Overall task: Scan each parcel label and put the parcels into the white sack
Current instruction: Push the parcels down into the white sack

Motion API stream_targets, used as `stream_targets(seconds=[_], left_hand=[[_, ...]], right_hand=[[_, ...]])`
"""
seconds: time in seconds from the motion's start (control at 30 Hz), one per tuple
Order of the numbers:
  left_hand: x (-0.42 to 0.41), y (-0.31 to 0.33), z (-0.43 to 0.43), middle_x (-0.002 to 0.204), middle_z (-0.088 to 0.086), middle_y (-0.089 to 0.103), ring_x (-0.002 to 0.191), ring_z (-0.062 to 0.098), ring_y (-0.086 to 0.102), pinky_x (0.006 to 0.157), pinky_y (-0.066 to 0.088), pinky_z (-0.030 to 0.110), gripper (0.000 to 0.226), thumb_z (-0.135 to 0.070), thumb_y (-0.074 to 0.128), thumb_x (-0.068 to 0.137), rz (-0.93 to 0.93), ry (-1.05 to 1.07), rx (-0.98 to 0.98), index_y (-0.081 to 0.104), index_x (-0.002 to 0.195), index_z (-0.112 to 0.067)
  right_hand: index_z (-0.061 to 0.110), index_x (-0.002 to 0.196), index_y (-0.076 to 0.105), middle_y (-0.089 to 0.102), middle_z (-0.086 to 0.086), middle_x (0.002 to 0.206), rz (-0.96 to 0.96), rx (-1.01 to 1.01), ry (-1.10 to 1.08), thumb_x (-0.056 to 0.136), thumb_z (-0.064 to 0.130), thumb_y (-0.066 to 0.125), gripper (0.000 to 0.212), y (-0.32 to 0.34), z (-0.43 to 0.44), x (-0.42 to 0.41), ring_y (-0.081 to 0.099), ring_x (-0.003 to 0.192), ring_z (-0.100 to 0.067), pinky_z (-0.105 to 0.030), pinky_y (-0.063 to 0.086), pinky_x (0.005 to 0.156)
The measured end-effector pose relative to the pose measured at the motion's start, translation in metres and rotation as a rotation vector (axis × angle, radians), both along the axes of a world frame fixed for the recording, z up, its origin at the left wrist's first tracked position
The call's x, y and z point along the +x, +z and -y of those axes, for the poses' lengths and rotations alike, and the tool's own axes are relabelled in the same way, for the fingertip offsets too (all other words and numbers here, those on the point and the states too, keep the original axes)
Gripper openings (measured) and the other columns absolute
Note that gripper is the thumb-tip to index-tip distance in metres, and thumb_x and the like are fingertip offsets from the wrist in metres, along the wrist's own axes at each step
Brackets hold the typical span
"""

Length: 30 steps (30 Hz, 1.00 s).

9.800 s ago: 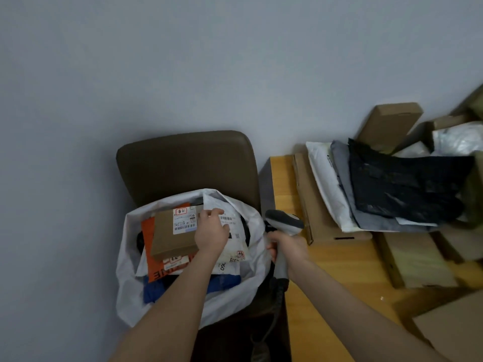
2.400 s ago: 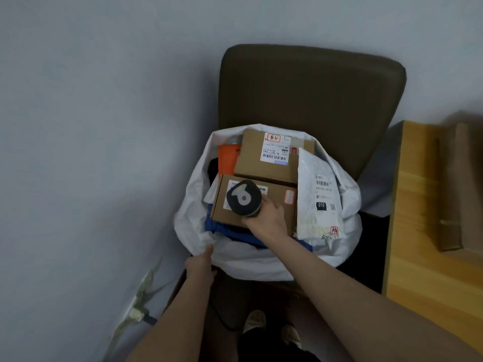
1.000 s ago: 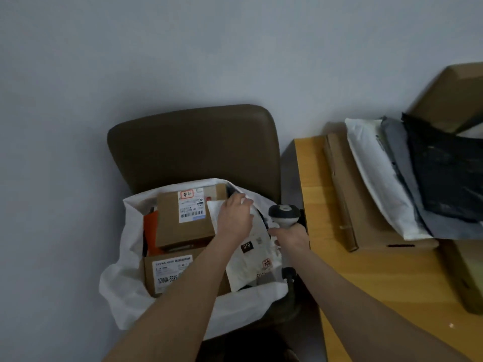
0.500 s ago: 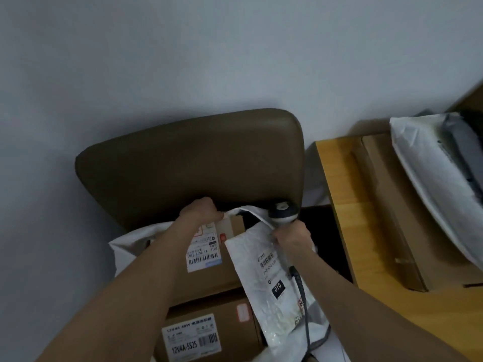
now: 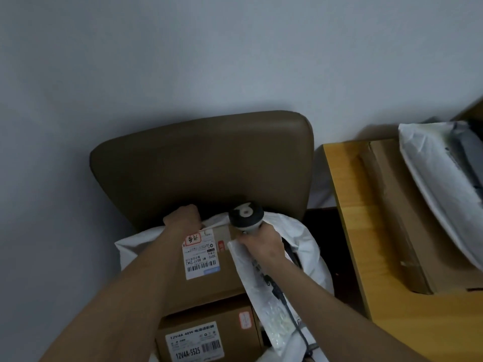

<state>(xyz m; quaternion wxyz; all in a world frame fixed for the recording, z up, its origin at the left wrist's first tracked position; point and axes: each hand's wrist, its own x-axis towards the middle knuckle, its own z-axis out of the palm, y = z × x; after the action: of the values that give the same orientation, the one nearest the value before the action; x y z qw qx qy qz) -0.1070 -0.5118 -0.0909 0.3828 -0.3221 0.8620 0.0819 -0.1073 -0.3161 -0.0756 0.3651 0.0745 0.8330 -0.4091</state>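
Observation:
The white sack [image 5: 136, 244] sits on a brown chair, stuffed with parcels. My left hand [image 5: 183, 219] grips the sack's far rim by the chair back. My right hand [image 5: 262, 242] holds the grey barcode scanner [image 5: 245, 216], its cable trailing down my forearm, and also touches the sack's rim. Inside lie a cardboard box [image 5: 209, 280] with a white label, a second box [image 5: 206, 335] marked 12V4A-5525 nearer me, and a white mailer bag [image 5: 264, 296] standing on its right side.
The brown chair back [image 5: 203, 163] stands against the grey wall. To the right a wooden table [image 5: 347, 205] holds a long flat cardboard box [image 5: 397, 218] with a white mailer [image 5: 428, 178] and a grey one stacked on it.
The view has closed in on the sack. My left hand keeps hold of the far rim. My right hand with the scanner has shifted left along that rim toward it.

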Motion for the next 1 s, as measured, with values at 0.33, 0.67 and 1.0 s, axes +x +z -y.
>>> stream_targets(seconds=[0.33, 0.67, 1.0], left_hand=[[0.003, 0.050, -0.001, 0.095, -0.011, 0.060, 0.080, 0.011, 0.054, 0.066, 0.042, 0.030, 0.015, -0.030, 0.051, 0.096, -0.742, -0.055, -0.108, 0.066, 0.094, -0.026], [0.055, 0.068, 0.018, 0.132, 0.000, 0.056, 0.119, 0.022, 0.054, 0.095, 0.046, 0.041, 0.059, -0.059, 0.056, 0.086, -0.650, 0.168, 0.076, 0.049, 0.135, -0.026], [0.166, 0.089, 0.020, 0.077, 0.001, 0.058, 0.067, 0.012, 0.054, 0.058, 0.039, 0.025, 0.034, -0.039, 0.057, 0.093, -0.583, 0.475, -0.052, 0.065, 0.109, -0.011]], right_hand=[[0.021, 0.118, 0.057, 0.064, -0.002, 0.112, -0.177, 0.152, 0.140, 0.077, 0.044, 0.073, 0.049, 0.004, 0.025, 0.022, 0.062, 0.103, -0.025, -0.039, 0.052, 0.088], [0.019, 0.110, 0.057, 0.061, -0.002, 0.108, -0.294, 0.196, 0.213, 0.090, 0.043, 0.058, 0.031, 0.027, 0.011, 0.028, 0.061, 0.094, -0.023, -0.035, 0.051, 0.078], [0.023, 0.098, 0.052, 0.057, 0.003, 0.095, -0.151, 0.114, 0.474, 0.088, 0.039, 0.063, 0.021, 0.047, 0.022, 0.083, 0.060, 0.102, -0.021, -0.030, 0.046, 0.083]])
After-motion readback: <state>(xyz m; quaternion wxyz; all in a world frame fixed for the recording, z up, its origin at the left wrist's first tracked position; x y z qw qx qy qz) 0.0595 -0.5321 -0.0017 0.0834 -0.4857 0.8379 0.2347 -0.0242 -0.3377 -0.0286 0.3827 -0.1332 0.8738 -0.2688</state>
